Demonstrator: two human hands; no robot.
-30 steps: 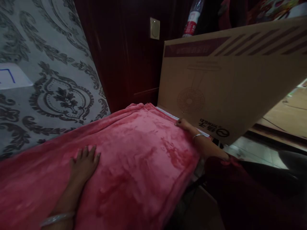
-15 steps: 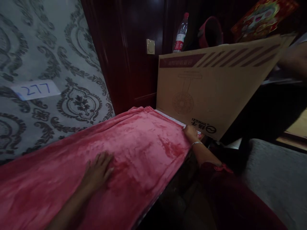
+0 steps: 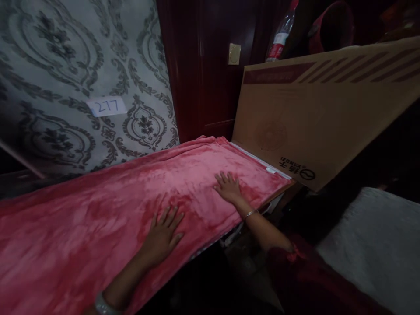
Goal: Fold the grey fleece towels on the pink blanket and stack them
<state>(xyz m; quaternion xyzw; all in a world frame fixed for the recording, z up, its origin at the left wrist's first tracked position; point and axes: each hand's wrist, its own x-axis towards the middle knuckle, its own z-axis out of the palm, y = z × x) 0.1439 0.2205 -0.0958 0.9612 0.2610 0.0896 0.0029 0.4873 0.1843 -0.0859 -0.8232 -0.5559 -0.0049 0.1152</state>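
Observation:
A pink plush blanket (image 3: 98,218) lies spread flat over a long surface that runs from lower left to mid right. My left hand (image 3: 164,234) rests palm down on it near the front edge, fingers spread. Further right, my right hand (image 3: 228,188) also lies flat on the blanket with fingers apart, close to the blanket's far right end. Each wrist wears a bracelet. Neither hand holds anything.
A large cardboard box (image 3: 321,109) stands just past the blanket's right end. Patterned wallpaper with a paper label reading 277 (image 3: 106,106) is behind. A dark wooden panel (image 3: 203,70) with a switch, a plastic bottle (image 3: 278,37) and a grey cushion (image 3: 377,245) are around.
My right hand left the blanket's right edge by the box and now lies flat on top, further left. My left hand shifted right along the blanket. The view swung left.

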